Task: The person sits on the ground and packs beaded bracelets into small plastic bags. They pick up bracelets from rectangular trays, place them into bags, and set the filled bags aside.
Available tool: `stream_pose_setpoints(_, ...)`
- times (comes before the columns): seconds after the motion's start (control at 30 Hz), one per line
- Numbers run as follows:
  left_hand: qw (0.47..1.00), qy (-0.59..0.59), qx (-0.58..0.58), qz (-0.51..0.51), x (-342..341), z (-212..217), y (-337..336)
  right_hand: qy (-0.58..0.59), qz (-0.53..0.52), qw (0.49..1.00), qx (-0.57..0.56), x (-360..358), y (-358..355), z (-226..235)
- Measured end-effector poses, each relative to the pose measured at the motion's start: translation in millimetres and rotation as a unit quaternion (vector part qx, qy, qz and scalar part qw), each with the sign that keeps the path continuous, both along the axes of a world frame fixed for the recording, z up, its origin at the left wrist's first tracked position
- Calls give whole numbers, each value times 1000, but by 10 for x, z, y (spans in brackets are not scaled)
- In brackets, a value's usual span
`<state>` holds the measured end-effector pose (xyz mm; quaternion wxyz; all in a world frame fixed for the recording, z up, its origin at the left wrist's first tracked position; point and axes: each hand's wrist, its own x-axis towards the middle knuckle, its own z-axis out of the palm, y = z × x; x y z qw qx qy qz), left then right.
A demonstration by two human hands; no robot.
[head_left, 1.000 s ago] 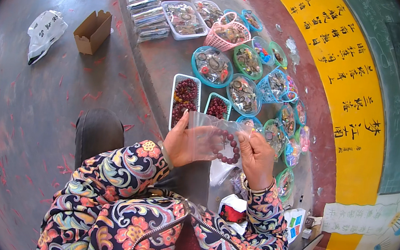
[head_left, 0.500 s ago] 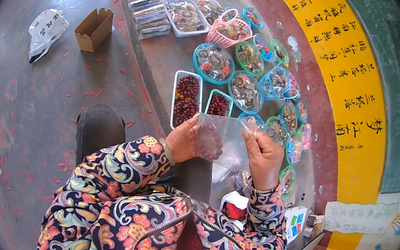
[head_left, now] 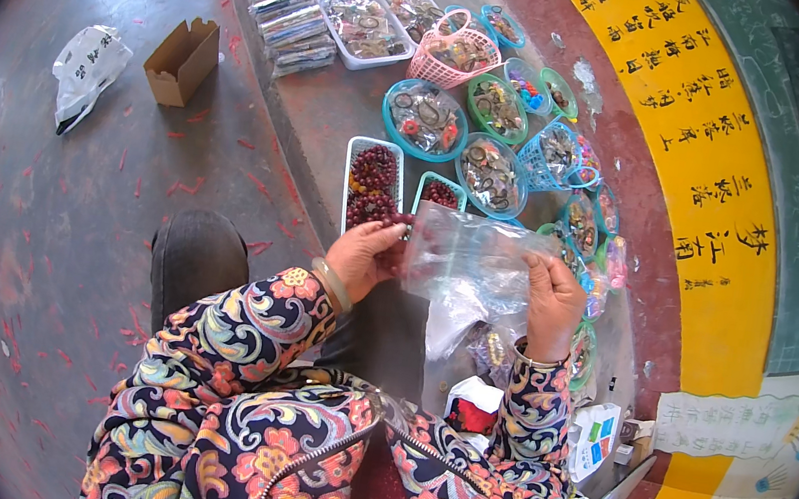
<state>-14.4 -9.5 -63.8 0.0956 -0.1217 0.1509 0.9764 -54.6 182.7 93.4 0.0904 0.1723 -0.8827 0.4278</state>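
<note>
We are holding a clear plastic bag [head_left: 474, 259] open between both hands, left hand [head_left: 363, 257] pinching dark red beads [head_left: 401, 222] at its mouth, right hand [head_left: 552, 300] gripping the right edge; feeding beads in seems next, needing a steady opening.

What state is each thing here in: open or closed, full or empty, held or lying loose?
Clear plastic bag: held up by both hands.
Left hand: gripping the bag's edge.
Right hand: gripping the bag's other side.
White rectangular tray: full of dark red beads.
Brown cardboard box: open.
Pink plastic basket: filled.
</note>
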Motion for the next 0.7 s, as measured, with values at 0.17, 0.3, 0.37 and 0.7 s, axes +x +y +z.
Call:
stream_pose_setpoints(0.17,960,-166,-145,171,-244,-472,-218,-17,-68,997,-15,-38,439,-211)
stream_pose_setpoints(0.3,946,-190,-165,205,-391,-1045,-289,-49,-96,994,2,22,650,-471)
stream_pose_setpoints(0.37,951,-178,-175,181,-450,-1208,-279,-83,-110,990,4,35,796,-647)
stream_pose_setpoints(0.7,899,-270,-339,70,-1012,-1271,-401,-146,-140,979,3,84,1134,-936)
